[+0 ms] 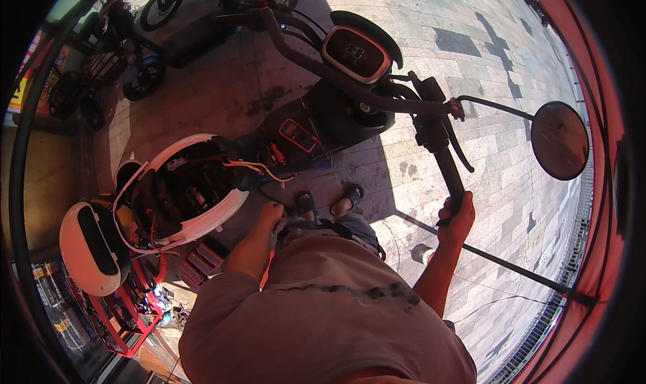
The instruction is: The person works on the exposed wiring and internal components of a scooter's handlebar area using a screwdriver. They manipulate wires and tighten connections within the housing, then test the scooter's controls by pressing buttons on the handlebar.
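My right hand [459, 217] is wrapped round the right handlebar grip [449, 172] of an electric scooter, its brake lever just beyond. My left hand [272, 211] is curled closed beside my waist; whatever it may hold is hidden. Near it, orange and yellow wires [259, 165] trail out of the scooter's opened white body shell [225, 206], whose dark inside shows parts and cables. A red multimeter [298, 135] lies on the footboard [272, 125], next to a small red-and-black tool or clip [277, 154]. A lit round-cornered display [356, 53] sits at the handlebar's centre.
A round mirror [560, 140] sticks out at the right. At the left stand a white-and-black top box or backrest [94, 248] and a red tool rack [124, 323]. Other parked bikes [141, 74] are at the far left. A dark pole [511, 270] crosses the paving at right.
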`<state>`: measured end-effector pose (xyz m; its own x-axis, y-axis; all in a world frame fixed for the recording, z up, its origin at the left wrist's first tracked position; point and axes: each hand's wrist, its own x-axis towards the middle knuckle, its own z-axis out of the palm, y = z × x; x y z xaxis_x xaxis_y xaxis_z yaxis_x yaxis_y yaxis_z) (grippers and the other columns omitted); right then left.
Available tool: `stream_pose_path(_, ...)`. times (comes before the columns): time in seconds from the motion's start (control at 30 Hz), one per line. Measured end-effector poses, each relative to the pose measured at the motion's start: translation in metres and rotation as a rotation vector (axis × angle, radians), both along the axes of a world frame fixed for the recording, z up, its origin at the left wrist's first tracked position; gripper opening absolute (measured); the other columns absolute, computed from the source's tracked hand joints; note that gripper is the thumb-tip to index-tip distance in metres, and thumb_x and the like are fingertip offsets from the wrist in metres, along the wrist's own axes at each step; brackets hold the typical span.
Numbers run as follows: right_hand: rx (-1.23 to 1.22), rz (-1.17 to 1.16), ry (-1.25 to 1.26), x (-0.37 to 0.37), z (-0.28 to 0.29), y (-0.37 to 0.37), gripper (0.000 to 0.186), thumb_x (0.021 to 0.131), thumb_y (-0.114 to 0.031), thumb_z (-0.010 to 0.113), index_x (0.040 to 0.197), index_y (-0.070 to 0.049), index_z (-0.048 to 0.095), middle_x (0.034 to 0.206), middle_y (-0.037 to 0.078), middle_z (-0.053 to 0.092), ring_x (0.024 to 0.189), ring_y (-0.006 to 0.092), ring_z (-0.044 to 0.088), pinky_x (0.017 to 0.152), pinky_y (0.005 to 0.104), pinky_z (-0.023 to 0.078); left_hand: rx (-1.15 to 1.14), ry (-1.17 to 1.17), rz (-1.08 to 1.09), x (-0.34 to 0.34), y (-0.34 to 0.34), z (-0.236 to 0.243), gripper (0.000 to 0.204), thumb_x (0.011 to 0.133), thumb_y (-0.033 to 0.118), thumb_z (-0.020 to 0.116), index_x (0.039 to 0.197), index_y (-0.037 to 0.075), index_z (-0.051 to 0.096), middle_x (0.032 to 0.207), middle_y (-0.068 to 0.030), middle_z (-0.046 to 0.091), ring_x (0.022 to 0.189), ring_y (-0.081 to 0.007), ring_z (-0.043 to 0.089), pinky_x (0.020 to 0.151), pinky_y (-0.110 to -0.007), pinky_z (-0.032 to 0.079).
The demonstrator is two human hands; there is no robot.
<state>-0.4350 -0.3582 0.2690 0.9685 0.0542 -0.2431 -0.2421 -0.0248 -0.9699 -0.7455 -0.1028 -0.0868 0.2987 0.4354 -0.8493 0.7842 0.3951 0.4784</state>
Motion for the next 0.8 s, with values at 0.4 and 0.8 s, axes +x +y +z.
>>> stream_pose_path(0.4,0.088,0.041,0.063,0.003,0.001,-0.001,0.032,0.094,-0.038,0.052,0.093,-0.006,0.054,0.063,0.002,0.051,0.045,0.0071,0.041,0.039,0.0202,0.032,0.003,-0.028,0.067,-0.007,-0.003,-0.015,0.022,0.084,0.021,0.053,0.098,0.005,0.058,0.066,-0.0116,0.061,0.043,-0.0204,0.051,0.039,-0.037,0.038)
stream_pose_path(0.8,0.077,0.151,-0.253,0.002,-0.011,-0.007,0.031,0.086,-0.006,0.061,0.115,-0.005,0.049,0.086,0.007,0.056,0.062,0.0071,0.044,0.055,0.0200,0.038,0.099,0.006,-0.015,-0.002,-0.007,0.001,0.023,0.081,0.022,0.053,0.094,0.005,0.060,0.065,-0.0114,0.061,0.043,-0.0215,0.054,0.041,-0.037,0.041)
